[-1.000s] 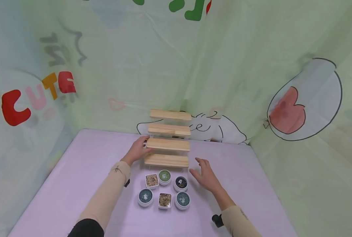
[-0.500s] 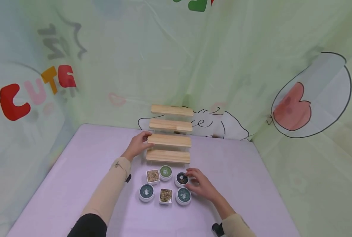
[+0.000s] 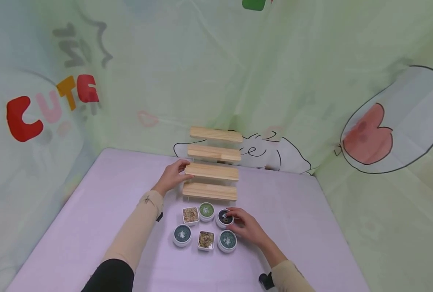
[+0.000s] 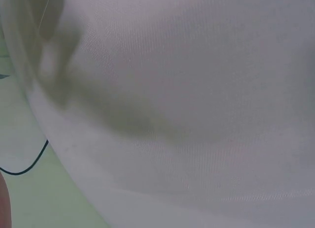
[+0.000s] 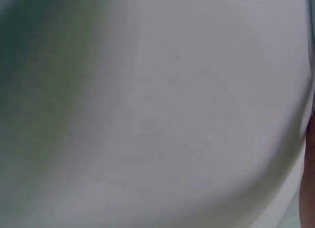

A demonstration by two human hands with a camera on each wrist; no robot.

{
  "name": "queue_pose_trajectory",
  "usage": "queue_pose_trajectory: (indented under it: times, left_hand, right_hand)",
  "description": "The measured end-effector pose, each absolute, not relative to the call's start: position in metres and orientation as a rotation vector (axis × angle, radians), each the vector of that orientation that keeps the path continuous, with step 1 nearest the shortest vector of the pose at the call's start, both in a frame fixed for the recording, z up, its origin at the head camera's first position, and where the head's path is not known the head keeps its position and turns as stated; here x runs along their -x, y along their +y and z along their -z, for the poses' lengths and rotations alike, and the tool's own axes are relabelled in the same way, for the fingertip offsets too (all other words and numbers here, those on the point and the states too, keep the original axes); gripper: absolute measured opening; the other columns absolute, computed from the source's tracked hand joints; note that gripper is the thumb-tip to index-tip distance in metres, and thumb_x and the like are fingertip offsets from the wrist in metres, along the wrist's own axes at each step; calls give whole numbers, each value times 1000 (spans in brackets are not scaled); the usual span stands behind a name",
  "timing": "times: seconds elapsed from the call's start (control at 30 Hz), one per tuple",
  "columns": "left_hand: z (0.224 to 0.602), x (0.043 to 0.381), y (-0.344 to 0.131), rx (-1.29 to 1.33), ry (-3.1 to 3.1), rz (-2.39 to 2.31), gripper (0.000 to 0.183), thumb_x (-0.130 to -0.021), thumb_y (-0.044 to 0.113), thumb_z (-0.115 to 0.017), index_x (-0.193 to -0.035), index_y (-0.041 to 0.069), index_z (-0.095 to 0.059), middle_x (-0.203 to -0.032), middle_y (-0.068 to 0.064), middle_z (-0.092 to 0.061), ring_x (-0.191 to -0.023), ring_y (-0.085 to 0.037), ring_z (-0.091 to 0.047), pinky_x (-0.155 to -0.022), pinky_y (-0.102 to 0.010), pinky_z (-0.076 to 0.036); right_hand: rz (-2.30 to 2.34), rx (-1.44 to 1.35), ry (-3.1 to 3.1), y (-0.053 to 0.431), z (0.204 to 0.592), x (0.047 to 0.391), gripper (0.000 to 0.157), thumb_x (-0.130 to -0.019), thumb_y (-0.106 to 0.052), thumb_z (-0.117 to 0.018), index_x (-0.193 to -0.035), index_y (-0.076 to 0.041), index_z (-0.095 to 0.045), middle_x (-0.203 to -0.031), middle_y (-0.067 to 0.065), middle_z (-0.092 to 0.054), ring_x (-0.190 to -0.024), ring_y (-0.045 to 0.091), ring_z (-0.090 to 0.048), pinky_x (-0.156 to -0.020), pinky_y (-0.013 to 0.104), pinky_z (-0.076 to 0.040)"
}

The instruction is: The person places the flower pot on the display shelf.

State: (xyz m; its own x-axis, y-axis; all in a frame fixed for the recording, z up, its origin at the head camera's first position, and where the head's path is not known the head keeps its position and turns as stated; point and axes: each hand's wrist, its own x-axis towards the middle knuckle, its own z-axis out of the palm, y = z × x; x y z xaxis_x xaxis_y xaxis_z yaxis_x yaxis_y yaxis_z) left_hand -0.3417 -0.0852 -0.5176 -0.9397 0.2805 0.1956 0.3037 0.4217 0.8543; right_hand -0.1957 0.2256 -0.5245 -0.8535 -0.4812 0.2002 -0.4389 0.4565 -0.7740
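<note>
A tiered wooden display stand (image 3: pixel 216 172) with pale plank steps stands at the back of the table. My left hand (image 3: pixel 172 175) grips the left end of its second-lowest plank, thumb at the front and fingers behind. Before the stand is a white round pot with a dark top (image 3: pixel 221 220). My right hand (image 3: pixel 248 227) holds it from the right, fingers over the rim and thumb low on the near side. The left wrist view shows pale cloth with a shadow; in the right wrist view a pale surface fills most of the picture, with skin at the right edge.
Around the dark pot stand a green-topped round pot (image 3: pixel 206 211), two blue-green-topped round pots, one at left (image 3: pixel 182 234) and one at right (image 3: pixel 227 240), and two square cups of grainy bits, one behind (image 3: pixel 190 215) and one in front (image 3: pixel 206 240). Printed curtains enclose the lilac table (image 3: pixel 293 227).
My right hand has come left and down onto the dark-topped pot and taken hold of it. My left hand stays at the stand. The head view has shifted slightly.
</note>
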Motion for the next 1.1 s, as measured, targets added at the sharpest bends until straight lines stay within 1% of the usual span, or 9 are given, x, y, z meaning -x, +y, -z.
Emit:
queue_pose_trajectory:
  times: [0.1,0.2,0.33,0.43,0.57,0.7,0.87,0.97,1.1]
  left_hand:
    - [517,342,-85,546,-2627,1597,59,-83,17,-80,-132,-2,-53,-133,-19,-56,-126,-33,-53,-108,-35,-45]
    - [516,342,-84,530,-2635,1605,59,-83,16,-80,-132,-2,-53,-133,-19,-56,-127,-32,-53,-109,-34,-45]
    - [515,342,-85,504,-2632,1613,58,-82,15,-80,-131,-2,-53,-132,-19,-56,-127,-32,-53,-109,-35,-44]
    - [515,343,-86,499,-2625,1617,58,-82,15,-80,-131,-2,-53,-132,-19,-56,-126,-32,-53,-109,-35,-44]
    - [515,344,-87,513,-2607,1634,59,-82,16,-81,-131,-2,-53,-132,-19,-56,-126,-32,-53,-109,-34,-45]
    - [517,344,-87,514,-2596,1653,58,-81,16,-81,-130,-2,-54,-131,-18,-57,-126,-31,-53,-109,-33,-45]
    - [518,343,-86,495,-2604,1658,58,-82,15,-80,-130,-1,-54,-132,-18,-56,-126,-31,-53,-109,-32,-44]
    - [518,342,-85,489,-2605,1653,57,-82,16,-80,-131,-1,-54,-133,-18,-56,-127,-31,-53,-108,-32,-45]
    - [517,343,-85,495,-2594,1655,58,-82,16,-80,-130,-1,-54,-133,-18,-57,-127,-30,-53,-108,-32,-45]
  right_hand:
    - [1420,821,2658,225,522,197,32,-81,6,-75,-111,12,-62,-126,32,-54,-114,45,-56,-95,49,-53]
    - [1453,746,2677,225,515,199,32,-81,7,-74,-111,12,-61,-125,31,-53,-114,45,-55,-91,48,-55]
    - [1508,609,2651,221,499,205,37,-84,4,-73,-117,10,-59,-128,28,-50,-116,42,-54,-92,45,-56]
    - [1552,584,2628,217,483,212,41,-85,3,-72,-122,10,-56,-131,27,-48,-116,41,-54,-93,43,-56]
    - [1613,601,2619,208,463,226,41,-87,3,-71,-124,10,-55,-133,27,-46,-117,41,-53,-91,35,-57]
    - [1670,553,2602,194,443,242,42,-88,2,-69,-127,8,-54,-135,24,-46,-121,39,-52,-91,27,-55]
    - [1751,448,2577,175,421,267,45,-90,-3,-69,-131,5,-53,-138,20,-47,-125,36,-50,-97,34,-50]
    - [1856,375,2529,166,419,288,46,-90,-5,-69,-133,0,-53,-141,16,-44,-127,33,-49,-100,39,-47]
    - [1931,295,2521,154,419,316,47,-91,-10,-69,-135,-6,-54,-141,11,-44,-127,27,-49,-104,39,-46]
